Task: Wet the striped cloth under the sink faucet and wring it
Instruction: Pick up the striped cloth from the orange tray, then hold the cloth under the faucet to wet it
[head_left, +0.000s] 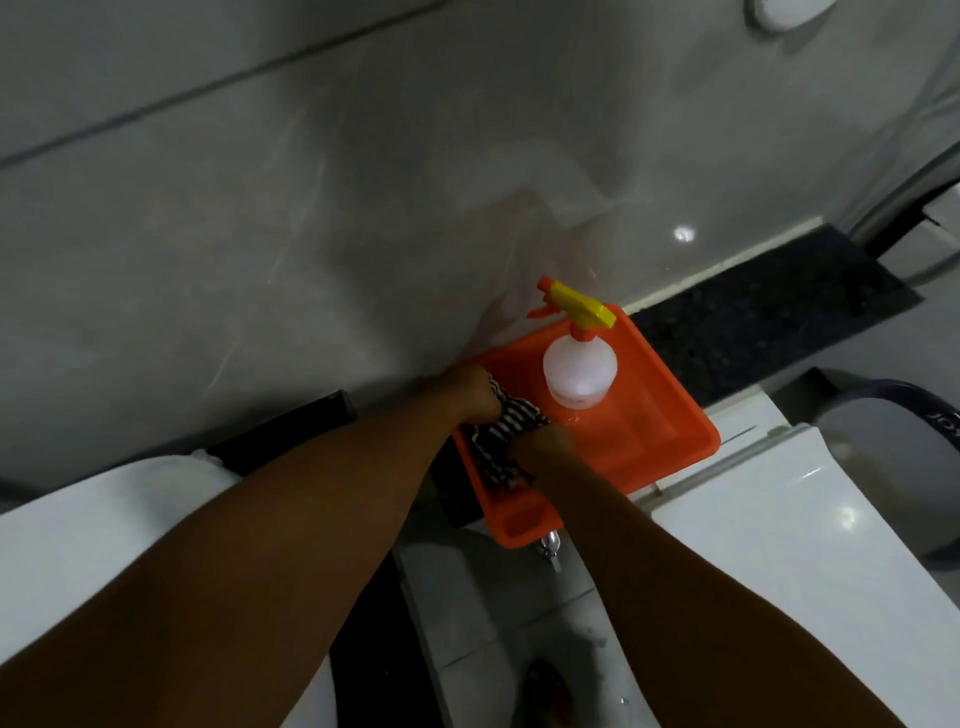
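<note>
The black-and-white striped cloth (501, 447) lies bunched in the left part of an orange plastic tray (670, 426). My left hand (470, 397) grips the cloth's upper end at the tray's far-left edge. My right hand (545, 441) is closed on the cloth's middle, just right of the left hand. The cloth's lower end trails toward the tray's near corner. No sink basin or running water is visible; a small metal tap (550, 545) pokes out below the tray's near corner.
A white spray bottle (579, 371) with a yellow and orange trigger stands in the tray's far part. The tray sits on a dark ledge (769, 322) against a grey tiled wall. White fixtures flank it at left (104, 525) and right (779, 525).
</note>
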